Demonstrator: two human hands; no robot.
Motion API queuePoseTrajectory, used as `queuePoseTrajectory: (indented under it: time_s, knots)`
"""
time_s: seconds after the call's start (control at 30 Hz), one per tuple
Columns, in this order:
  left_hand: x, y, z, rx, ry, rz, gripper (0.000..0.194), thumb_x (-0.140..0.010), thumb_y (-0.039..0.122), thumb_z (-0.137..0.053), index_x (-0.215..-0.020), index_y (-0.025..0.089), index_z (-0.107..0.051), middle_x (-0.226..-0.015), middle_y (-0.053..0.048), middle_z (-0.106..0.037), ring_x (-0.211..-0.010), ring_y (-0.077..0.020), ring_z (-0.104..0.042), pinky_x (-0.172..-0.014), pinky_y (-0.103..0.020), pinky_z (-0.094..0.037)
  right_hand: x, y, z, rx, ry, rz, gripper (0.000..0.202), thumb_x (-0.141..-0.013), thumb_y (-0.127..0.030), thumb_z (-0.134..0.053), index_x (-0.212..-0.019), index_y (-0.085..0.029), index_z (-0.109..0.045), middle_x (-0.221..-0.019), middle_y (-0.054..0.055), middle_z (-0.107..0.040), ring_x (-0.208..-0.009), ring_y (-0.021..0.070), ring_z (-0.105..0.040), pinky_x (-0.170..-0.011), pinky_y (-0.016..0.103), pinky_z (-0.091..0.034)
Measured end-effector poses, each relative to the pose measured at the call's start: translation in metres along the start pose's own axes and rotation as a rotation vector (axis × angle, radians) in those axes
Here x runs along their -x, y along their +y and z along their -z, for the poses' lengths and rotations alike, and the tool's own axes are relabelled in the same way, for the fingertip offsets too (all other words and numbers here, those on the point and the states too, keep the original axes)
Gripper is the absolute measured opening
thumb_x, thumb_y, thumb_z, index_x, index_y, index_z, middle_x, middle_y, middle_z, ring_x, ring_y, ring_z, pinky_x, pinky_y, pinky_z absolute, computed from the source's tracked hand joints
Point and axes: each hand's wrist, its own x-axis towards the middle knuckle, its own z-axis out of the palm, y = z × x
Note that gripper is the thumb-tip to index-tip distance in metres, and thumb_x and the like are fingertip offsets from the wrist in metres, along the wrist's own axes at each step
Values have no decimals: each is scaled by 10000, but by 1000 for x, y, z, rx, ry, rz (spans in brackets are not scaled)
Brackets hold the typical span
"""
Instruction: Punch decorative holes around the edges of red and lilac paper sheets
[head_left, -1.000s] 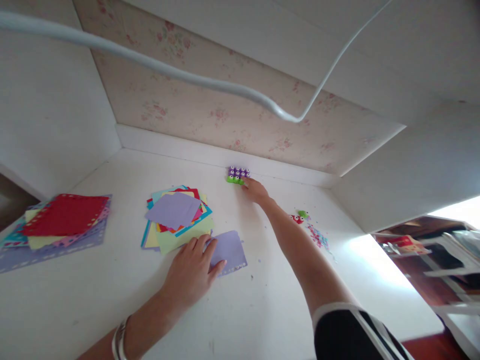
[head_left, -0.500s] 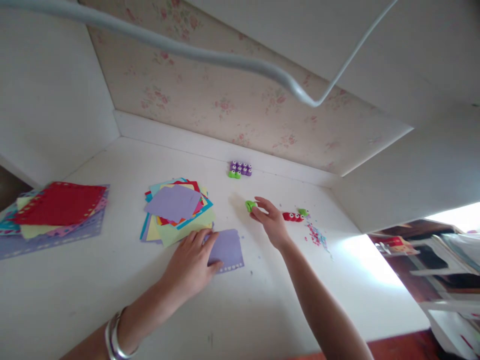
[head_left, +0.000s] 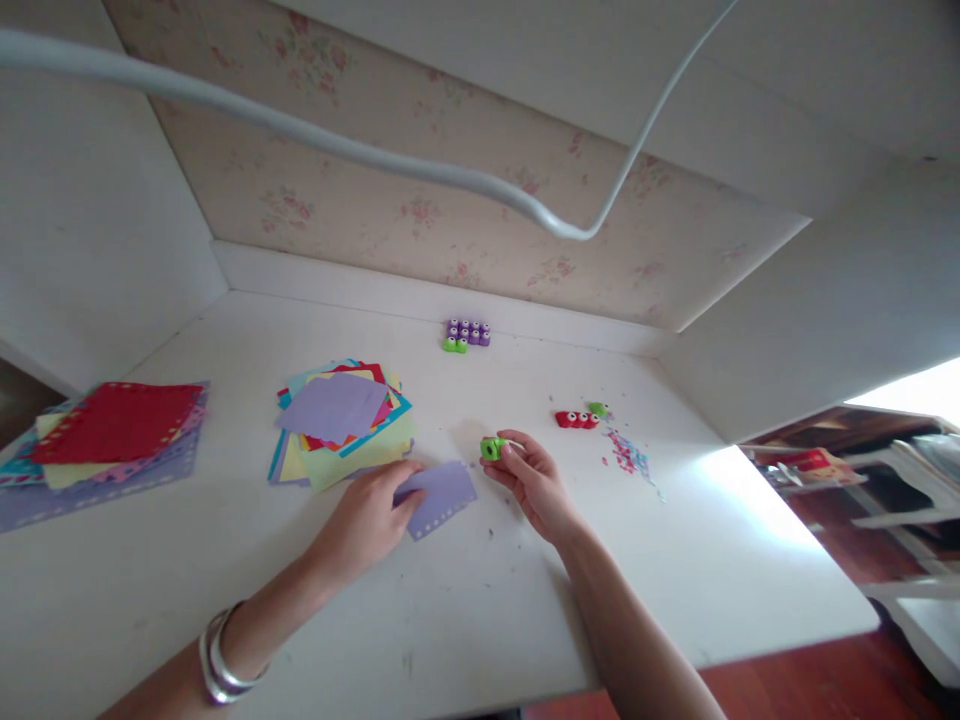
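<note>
My left hand (head_left: 375,508) pinches a purple sheet of paper (head_left: 442,497) between thumb and fingers; a row of punched holes runs along the sheet's near edge. A small green craft paper punch (head_left: 492,449) is in my right hand (head_left: 536,485), just right of the sheet and apart from it. Beyond my left hand lies a loose pile of coloured paper sheets (head_left: 341,410), a purple one on top. Red punches (head_left: 577,420) stand in a row to the right, with another green punch (head_left: 598,409) behind them.
Purple punches (head_left: 469,331) with two green punches (head_left: 455,345) stand near the back wall. Punched paper bits (head_left: 628,453) are scattered at the right. Sheets with punched edges, topped by a red sheet (head_left: 120,423), lie far left. A white cable (head_left: 420,172) hangs across the top.
My left hand has taken the purple sheet into a pinch and tilted it. My right hand has brought the green punch nearer to me and turned it.
</note>
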Motion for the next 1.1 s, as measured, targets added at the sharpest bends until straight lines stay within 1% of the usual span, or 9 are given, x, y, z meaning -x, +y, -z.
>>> queuePoseTrajectory:
  time_s: [0.1, 0.17, 0.27, 0.33, 0.4, 0.6, 0.77, 0.97, 1.1]
  knots:
    - [-6, 3, 4, 238, 12, 154, 371, -798, 348, -627, -1133, 209, -551, -1093, -55, -667, -970, -219, -649, -826, -324, -528, 0, 0, 1, 6, 22, 23, 279, -778, -397, -705, -1018, -265, -656, -1014, 26, -710, -919, 168, -661, -850, 347, -528]
    - [-8, 6, 7, 405, 3, 276, 489, -766, 398, -663, -1177, 190, -500, -1064, -64, -675, -902, -215, -669, -719, -302, -555, 0, 1, 2, 11, 38, 23, 279, -773, -392, -710, -1014, -257, -673, -1015, 31, -712, -931, 168, -656, -854, 341, -523]
    - [-10, 10, 12, 498, -44, 356, 435, -767, 454, -651, -1075, 165, -547, -873, -41, -689, -716, -192, -660, -563, -269, -532, 0, 1, 2, 6, 52, 12, 292, -780, -397, -701, -1029, -245, -688, -1035, 44, -710, -952, 178, -651, -868, 353, -517]
    - [-10, 11, 15, 479, -72, 354, 357, -782, 473, -625, -964, 166, -598, -757, -15, -665, -628, -171, -625, -522, -256, -506, 0, 1, 1, 9, 59, 5, 300, -783, -404, -695, -1037, -244, -694, -1043, 49, -709, -958, 184, -648, -878, 364, -511]
    - [-9, 13, 15, 470, -94, 342, 340, -795, 483, -602, -943, 177, -619, -716, -1, -649, -596, -164, -604, -507, -251, -491, -1, 2, 0, 49, 71, 13, 307, -772, -404, -705, -1037, -251, -700, -1035, 45, -713, -951, 186, -649, -884, 370, -504]
    - [-6, 15, 10, 490, -90, 302, 370, -796, 466, -601, -1040, 188, -623, -932, -42, -697, -806, -212, -659, -640, -275, -527, 1, 8, -1, 217, 65, 71, 323, -717, -383, -753, -1007, -246, -710, -950, 48, -731, -885, 218, -657, -806, 386, -518]
    - [-4, 16, 10, 601, -134, 372, 394, -789, 462, -606, -1082, 198, -604, -1003, -50, -689, -807, -214, -666, -575, -270, -540, 1, 15, -1, 242, 51, 24, 348, -709, -379, -762, -1025, -253, -692, -877, 43, -734, -799, 216, -661, -710, 372, -529]
    - [-4, 15, 10, 589, -116, 368, 339, -780, 441, -613, -1015, 196, -614, -859, -27, -680, -713, -203, -655, -530, -272, -547, 2, 15, -4, 285, 24, 144, 260, -696, -321, -772, -946, -275, -719, -1025, 33, -690, -895, 201, -640, -753, 338, -526]
    - [-3, 15, 10, 616, -119, 390, 326, -770, 433, -618, -999, 202, -614, -855, -26, -683, -721, -208, -663, -523, -274, -555, 3, 14, -5, 312, 6, 189, 236, -706, -294, -762, -939, -290, -726, -1078, 29, -660, -974, 210, -619, -820, 353, -525]
